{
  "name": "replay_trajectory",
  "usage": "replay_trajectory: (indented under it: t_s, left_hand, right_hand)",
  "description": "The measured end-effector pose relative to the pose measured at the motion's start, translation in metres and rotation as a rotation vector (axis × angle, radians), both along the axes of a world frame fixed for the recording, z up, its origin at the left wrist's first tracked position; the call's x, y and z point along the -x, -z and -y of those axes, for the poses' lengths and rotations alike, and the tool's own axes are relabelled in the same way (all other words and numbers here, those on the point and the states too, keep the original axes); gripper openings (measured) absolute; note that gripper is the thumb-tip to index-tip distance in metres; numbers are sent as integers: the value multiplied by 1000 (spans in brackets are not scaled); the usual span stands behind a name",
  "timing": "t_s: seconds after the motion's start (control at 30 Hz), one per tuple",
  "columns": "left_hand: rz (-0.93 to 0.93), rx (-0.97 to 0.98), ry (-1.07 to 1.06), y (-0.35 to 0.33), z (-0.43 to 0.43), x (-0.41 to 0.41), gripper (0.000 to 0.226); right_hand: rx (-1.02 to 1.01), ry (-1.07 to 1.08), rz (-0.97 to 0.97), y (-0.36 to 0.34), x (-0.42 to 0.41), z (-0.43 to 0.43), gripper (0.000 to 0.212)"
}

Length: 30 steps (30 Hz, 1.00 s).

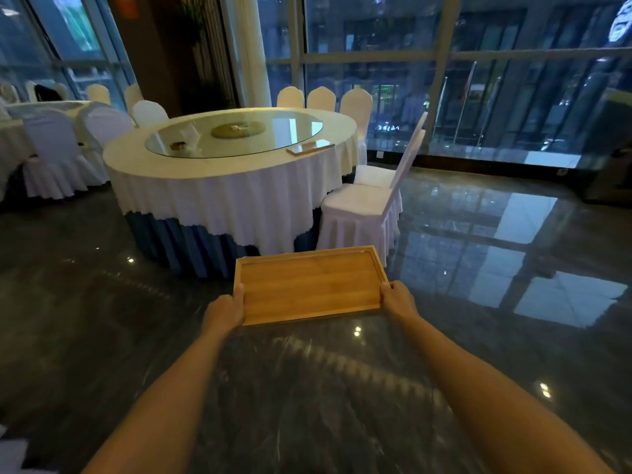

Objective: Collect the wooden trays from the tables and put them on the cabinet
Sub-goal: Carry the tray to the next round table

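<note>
Here, both bare arms reached forward over a dark polished floor (478,268), and a wooden tray (309,285) was carried between them, held level and clear of everything around it. The left hand (227,309) had its grip clenched on the tray's left short edge, fingers curled over the rim; the right hand (398,297) gripped the right short edge the same way. The tray was bare inside.

Ahead stood a round desk (232,159) draped in a white cloth over a blue skirt, with a glass turntable (236,131) on top. A second wooden tray (310,147) lay on that desk near its right edge, just beside the glass. White-covered chairs (362,206) ringed the desk, two of them at its right side, near the carried tray. Tall windows (513,63) filled the far wall.
</note>
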<state>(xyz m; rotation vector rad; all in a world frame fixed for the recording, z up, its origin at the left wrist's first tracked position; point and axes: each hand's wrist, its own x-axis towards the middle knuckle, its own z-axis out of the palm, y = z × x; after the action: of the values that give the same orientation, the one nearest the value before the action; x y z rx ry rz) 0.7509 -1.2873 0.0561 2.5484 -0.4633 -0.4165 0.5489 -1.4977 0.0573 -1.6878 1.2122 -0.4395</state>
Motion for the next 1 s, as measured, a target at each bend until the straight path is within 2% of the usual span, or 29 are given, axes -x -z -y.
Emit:
replay_trajectory:
  t_s: [0.13,0.4,0.57,0.7,0.8,0.9,1.0]
  left_hand:
    - [1,32,-23,-11,98,-61,71]
    - [49,49,-25,-24,264,-190,64]
    - [3,53,2,1,370,-279,67]
    - [-26,123,-1,4,460,-362,68]
    - [-93,126,2,-8,528,-429,77]
    - [-98,141,-18,-17,593,-484,74]
    - [-89,97,-47,-14,645,-527,72]
  right_hand:
    - [29,-53,12,-10,-68,107,23]
    - [39,-64,1,-12,-196,272,22]
    - [20,-67,0,6,-283,374,39]
    - [5,-51,4,3,-367,462,36]
    - [7,-37,-3,-11,-432,529,33]
    - [49,-43,-40,-25,-487,596,27]
    - [52,-72,-37,-28,-538,656,30]
